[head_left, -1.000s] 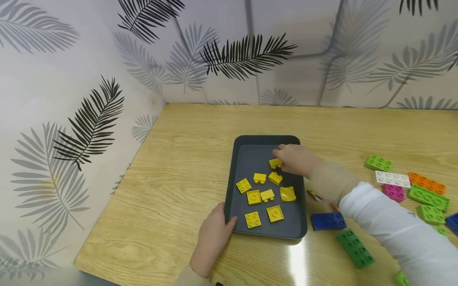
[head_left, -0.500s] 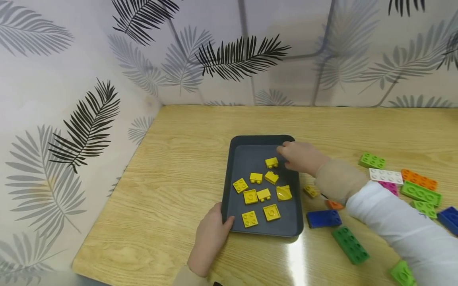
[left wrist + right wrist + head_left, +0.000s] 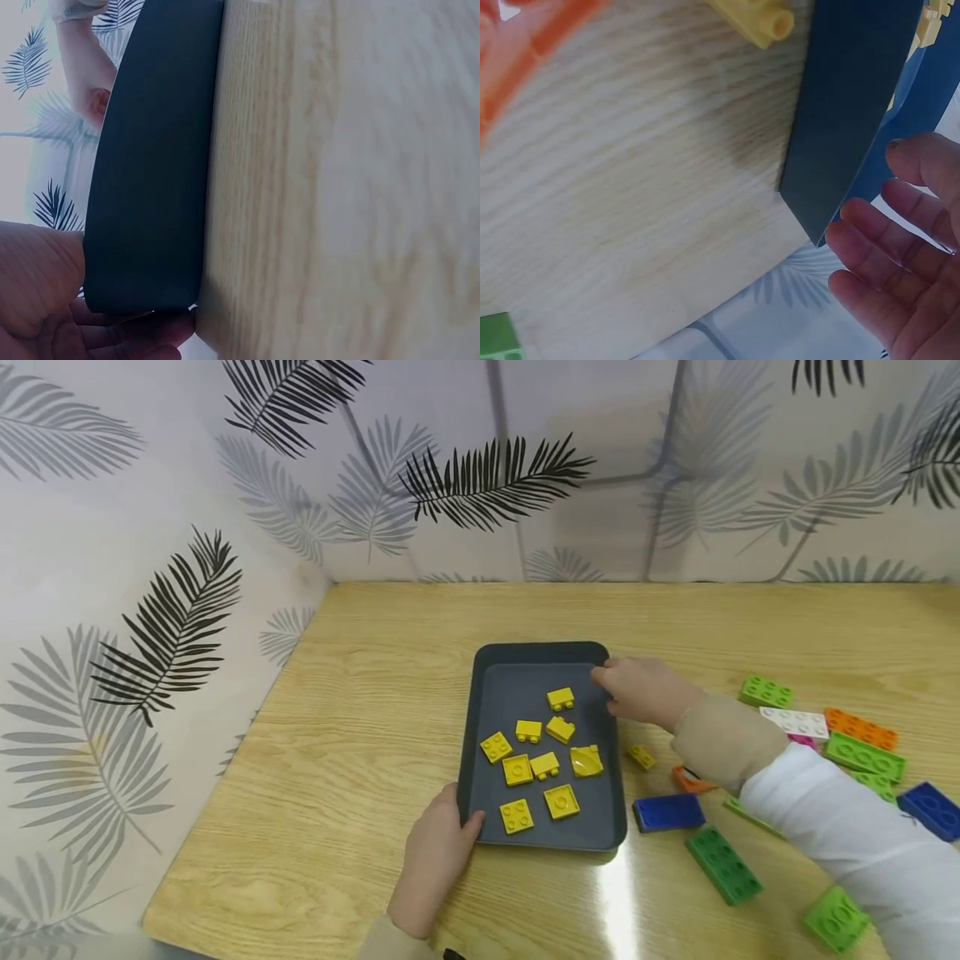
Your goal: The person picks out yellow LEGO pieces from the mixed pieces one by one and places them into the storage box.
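Observation:
A dark grey tray (image 3: 517, 683) on the wooden table holds several small yellow bricks (image 3: 560, 698), some studs up and some on their sides or upside down. At its near left corner my left hand (image 3: 438, 835) grips the tray, thumb over the rim. The left wrist view has the fingers (image 3: 139, 335) around the outside of that corner. My right hand (image 3: 647, 689) is over the tray's far right rim. In the right wrist view its fingers (image 3: 870, 259) are relaxed and hold nothing. Just outside the tray's right wall lies another yellow brick (image 3: 641, 757).
Right of the tray lie a blue brick (image 3: 669, 812), a dark green brick (image 3: 723, 865) and an orange piece (image 3: 692, 780). Farther right are a white brick (image 3: 793, 722), an orange brick (image 3: 861, 728) and several light green bricks (image 3: 767, 692). A leaf-patterned sheet (image 3: 480, 485) stands behind the table.
My right hand has let go of a yellow brick inside the tray and moved right, to the rim. The left hand keeps its grip. The whole view has shifted slightly.

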Demonstrator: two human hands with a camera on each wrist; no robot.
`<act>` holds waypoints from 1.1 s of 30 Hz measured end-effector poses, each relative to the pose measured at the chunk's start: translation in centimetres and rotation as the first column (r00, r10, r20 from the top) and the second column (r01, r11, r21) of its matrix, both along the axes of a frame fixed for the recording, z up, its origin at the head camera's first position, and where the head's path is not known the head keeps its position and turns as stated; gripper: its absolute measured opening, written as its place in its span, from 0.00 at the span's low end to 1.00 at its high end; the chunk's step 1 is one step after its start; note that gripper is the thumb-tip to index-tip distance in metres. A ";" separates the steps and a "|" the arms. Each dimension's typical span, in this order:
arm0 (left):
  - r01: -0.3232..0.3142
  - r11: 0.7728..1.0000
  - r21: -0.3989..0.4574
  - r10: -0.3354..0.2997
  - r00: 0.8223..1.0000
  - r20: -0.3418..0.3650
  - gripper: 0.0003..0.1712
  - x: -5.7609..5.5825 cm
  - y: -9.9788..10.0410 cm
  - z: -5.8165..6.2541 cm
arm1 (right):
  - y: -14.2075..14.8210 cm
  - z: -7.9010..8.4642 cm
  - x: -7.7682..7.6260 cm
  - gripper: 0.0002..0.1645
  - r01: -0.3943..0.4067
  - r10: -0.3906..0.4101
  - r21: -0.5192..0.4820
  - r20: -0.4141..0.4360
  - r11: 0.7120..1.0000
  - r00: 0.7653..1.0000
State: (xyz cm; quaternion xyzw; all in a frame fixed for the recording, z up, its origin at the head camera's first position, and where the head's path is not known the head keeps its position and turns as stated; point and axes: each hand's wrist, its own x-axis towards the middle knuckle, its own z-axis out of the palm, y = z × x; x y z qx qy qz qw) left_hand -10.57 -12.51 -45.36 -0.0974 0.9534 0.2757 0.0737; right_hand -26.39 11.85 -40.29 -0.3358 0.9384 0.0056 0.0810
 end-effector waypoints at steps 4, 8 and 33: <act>-0.006 1.000 0.000 0.006 1.000 0.009 0.28 -0.2 0.0 0.1 | 0.4 0.0 0.3 0.15 0.022 -0.022 0.012 0.008 1.000 1.000; -0.010 1.000 -0.006 0.010 1.000 0.011 0.28 -0.2 0.0 0.1 | 0.7 -0.2 0.8 0.18 0.040 -0.040 0.033 0.001 0.999 0.999; 0.005 1.000 -0.017 -0.005 1.000 -0.005 0.27 0.2 0.6 0.3 | 2.9 -1.3 3.0 0.20 0.066 -0.072 0.041 0.154 0.997 0.985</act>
